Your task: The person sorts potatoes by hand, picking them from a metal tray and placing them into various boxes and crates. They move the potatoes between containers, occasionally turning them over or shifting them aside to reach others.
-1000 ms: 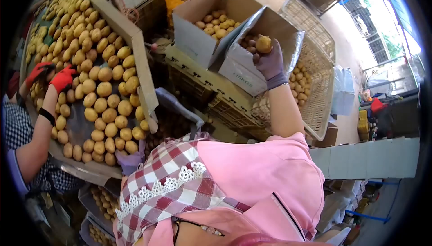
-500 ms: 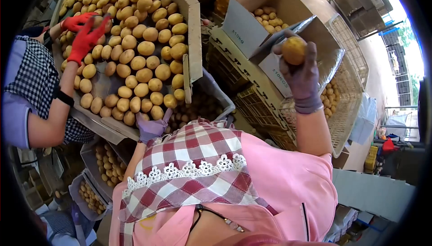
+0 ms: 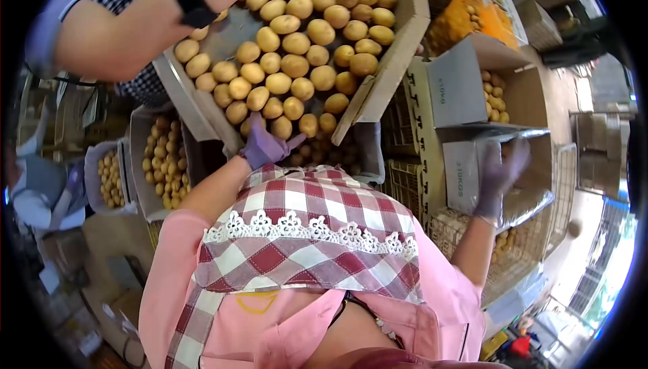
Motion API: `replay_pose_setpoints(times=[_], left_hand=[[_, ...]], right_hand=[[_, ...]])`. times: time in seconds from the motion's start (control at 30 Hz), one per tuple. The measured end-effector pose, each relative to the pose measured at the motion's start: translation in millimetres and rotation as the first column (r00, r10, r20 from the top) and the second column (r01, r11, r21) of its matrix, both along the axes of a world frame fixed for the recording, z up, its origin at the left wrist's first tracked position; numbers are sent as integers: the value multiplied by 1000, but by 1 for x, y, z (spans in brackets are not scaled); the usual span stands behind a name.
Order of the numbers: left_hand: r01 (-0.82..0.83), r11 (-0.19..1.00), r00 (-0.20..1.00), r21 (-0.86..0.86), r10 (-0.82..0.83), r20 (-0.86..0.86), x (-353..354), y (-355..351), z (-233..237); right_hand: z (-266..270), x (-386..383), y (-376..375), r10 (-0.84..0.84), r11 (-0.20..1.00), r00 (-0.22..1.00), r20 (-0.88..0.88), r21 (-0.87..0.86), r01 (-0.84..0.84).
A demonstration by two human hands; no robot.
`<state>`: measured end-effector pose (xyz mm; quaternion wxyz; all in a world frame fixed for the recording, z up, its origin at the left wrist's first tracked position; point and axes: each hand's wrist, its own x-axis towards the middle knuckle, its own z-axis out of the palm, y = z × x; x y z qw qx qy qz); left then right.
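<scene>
Both busy: your left hand (image 3: 264,146) splayed, apparently empty, by potatoes (image 3: 277,83), likely mid-pick, needing a curl; your right hand (image 3: 501,168) blurred, hold unreadable.

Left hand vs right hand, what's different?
Place: the left hand is at the near edge of the potato tray; the right hand is at the 10KGS carton.
Clarity: the left hand looks fairly sharp, the right hand blurred.
Colour: the left hand's glove is brighter lavender, the right hand's a duller, greyer purple.
Shared: both gloved in purple tones.
</scene>
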<state>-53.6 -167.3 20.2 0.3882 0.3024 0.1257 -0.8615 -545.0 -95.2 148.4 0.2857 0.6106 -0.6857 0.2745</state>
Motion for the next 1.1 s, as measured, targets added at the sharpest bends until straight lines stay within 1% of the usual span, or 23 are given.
replay_pose_setpoints(times=[0.03, 0.13, 0.17, 0.2, 0.23, 0.27, 0.33, 0.4, 0.43, 0.57, 0.63, 0.67, 0.7, 0.73, 0.77, 0.83, 0.87, 0.9, 0.93, 0.97, 1.0, 1.03, 1.1], left_hand=[[-54, 992, 978, -111, 75, 192, -16, 2, 23], [-117, 993, 983, -27, 120, 140, -19, 7, 47], [-118, 993, 985, -8, 118, 127, -16, 8, 44], [-137, 979, 975, 149, 107, 195, -15, 8, 44], [-103, 992, 967, 73, 83, 240, -12, 16, 37], [-68, 998, 955, 0, 65, 290, -10, 23, 29], [-41, 998, 930, -46, 55, 363, -3, 34, 21], [-115, 993, 890, 0, 103, 444, -28, 49, 32], [-146, 989, 886, 1, 130, 446, -25, 55, 16], [-122, 989, 892, -83, 146, 427, -13, 69, -10], [-142, 987, 922, -70, 157, 354, -15, 61, 5], [-142, 989, 944, -51, 150, 293, -9, 61, -20], [-108, 993, 939, -54, 120, 323, -14, 59, -12], [-70, 996, 932, -56, 86, 352, -18, 55, 5], [-29, 998, 922, -59, 50, 383, -19, 53, 14], [-19, 999, 945, -51, 35, 326, -26, 45, 3], [-35, 999, 951, -8, 36, 307, -31, 41, 6], [-50, 998, 957, 31, 39, 288, -34, 38, 10], [-46, 998, 973, -53, 56, 223, -38, 38, 14], [-43, 998, 961, 39, 30, 276, -39, 35, 1], [-32, 998, 970, -46, 42, 240, -39, 36, -1], [-18, 992, 978, -128, 44, 202, -38, 38, -4], [-103, 990, 995, -92, 103, -3, -35, 38, -11]], right_hand=[[-9, 33, -32, 144, 989, 989, 46, 7, -144], [5, 129, -121, 353, 896, 932, 83, 255, -362], [-3, 155, -152, 430, 886, 903, 3, 189, -423], [-15, 185, -182, 474, 835, 869, 141, 242, -494], [-23, 220, -207, 553, 749, 771, 314, 217, -626], [-33, 258, -226, 489, 665, 763, 424, 385, -640], [-43, 341, -212, 428, 606, 850, 308, 600, -522], [-61, 363, -164, 573, 634, 791, 214, 496, -593], [-95, 371, -143, 723, 546, 669, 174, 449, -707], [-83, 331, -100, 854, 321, 489, 179, 558, -765], [-76, 297, -110, 873, 266, 463, 154, 645, -716], [-69, 288, -117, 830, 264, 532, 169, 722, -640], [-56, 277, -135, 696, 124, 541, 472, 663, -738], [-49, 273, -150, 672, 308, 667, 322, 698, -647], [-53, 269, -160, 624, 560, 744, 239, 526, -639], [-62, 273, -185, 451, 562, 813, 368, 591, -579], [-60, 290, -171, 497, 555, 809, 312, 603, -573], [-57, 308, -155, 494, 470, 848, 193, 761, -447], [-61, 313, -138, 585, 448, 798, 146, 762, -468], [-85, 315, -133, 709, 308, 664, 237, 744, -594], [-74, 314, -111, 817, 274, 562, 129, 771, -575], [-73, 309, -96, 827, 305, 555, 94, 753, -582], [-63, 280, -100, 827, 220, 512, 234, 703, -677]])
